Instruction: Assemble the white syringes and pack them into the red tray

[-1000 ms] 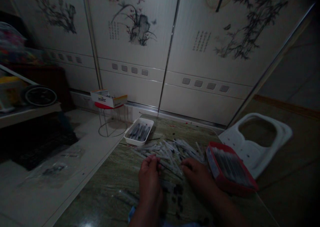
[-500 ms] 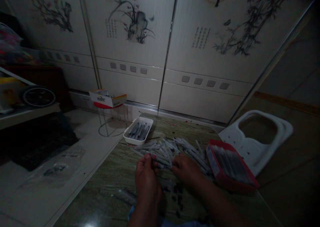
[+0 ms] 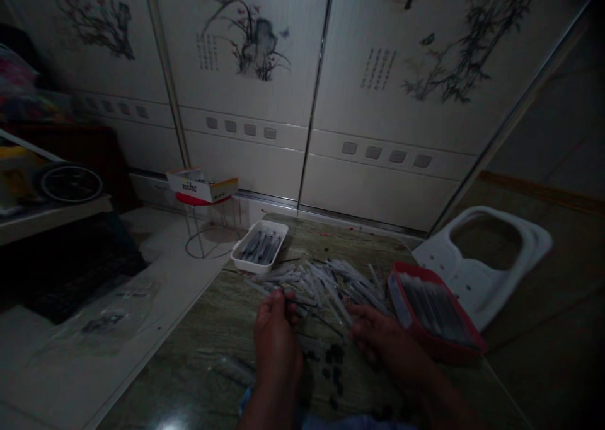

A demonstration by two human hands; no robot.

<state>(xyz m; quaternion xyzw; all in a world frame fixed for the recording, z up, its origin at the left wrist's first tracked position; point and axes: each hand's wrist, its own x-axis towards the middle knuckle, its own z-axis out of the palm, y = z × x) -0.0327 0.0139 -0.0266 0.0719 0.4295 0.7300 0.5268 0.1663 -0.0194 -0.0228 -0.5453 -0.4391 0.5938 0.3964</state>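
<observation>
My left hand (image 3: 276,332) is closed in a pinch on a thin dark pen (image 3: 302,302), which points to the right. My right hand (image 3: 385,338) has its fingers closed on the near end of a pale, see-through pen tube (image 3: 339,308). Beyond both hands lies a loose pile of pale pens (image 3: 309,277). Small black pieces, like caps (image 3: 334,354), are scattered on the table between my forearms. The dim light hides fine detail at the fingertips.
A white tray (image 3: 239,263) of pens stands at the table's far left, a red basket (image 3: 456,351) of pens at the right. A white plastic chair (image 3: 534,241) is beyond it. Clear tubes (image 3: 236,370) lie left of my left arm. A box (image 3: 189,187) rests on a red stool.
My right hand has moved right and nearer to me from the pile, and a pale tube now shows in its fingers. My left hand has stayed nearly in place with the dark pen.
</observation>
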